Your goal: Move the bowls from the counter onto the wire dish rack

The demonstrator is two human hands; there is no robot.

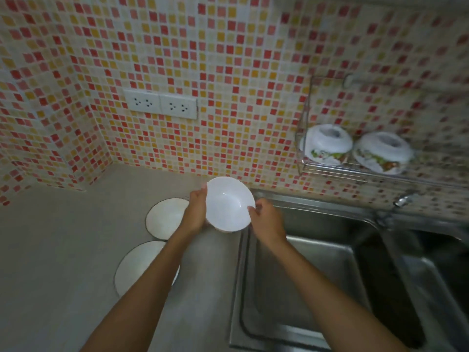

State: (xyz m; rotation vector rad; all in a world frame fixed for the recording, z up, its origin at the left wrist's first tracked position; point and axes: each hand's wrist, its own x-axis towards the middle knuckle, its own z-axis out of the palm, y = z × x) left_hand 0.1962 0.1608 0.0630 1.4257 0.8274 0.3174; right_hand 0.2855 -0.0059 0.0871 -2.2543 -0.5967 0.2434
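A plain white bowl [229,203] is held above the counter's right end, tilted with its inside facing me. My left hand [195,212] grips its left rim and underside. My right hand [266,222] pinches its right rim. The wire dish rack [330,170] hangs on the tiled wall at the upper right. Two white bowls with a flower pattern, one on the left [326,146] and one on the right [383,152], lie upside down on the rack.
Two round white plates, the far one [166,218] and the near one [140,266], lie on the grey counter [63,250] under my left arm. A steel sink [317,275] with a tap [403,200] fills the lower right. Wall sockets [160,104] sit on the tiles.
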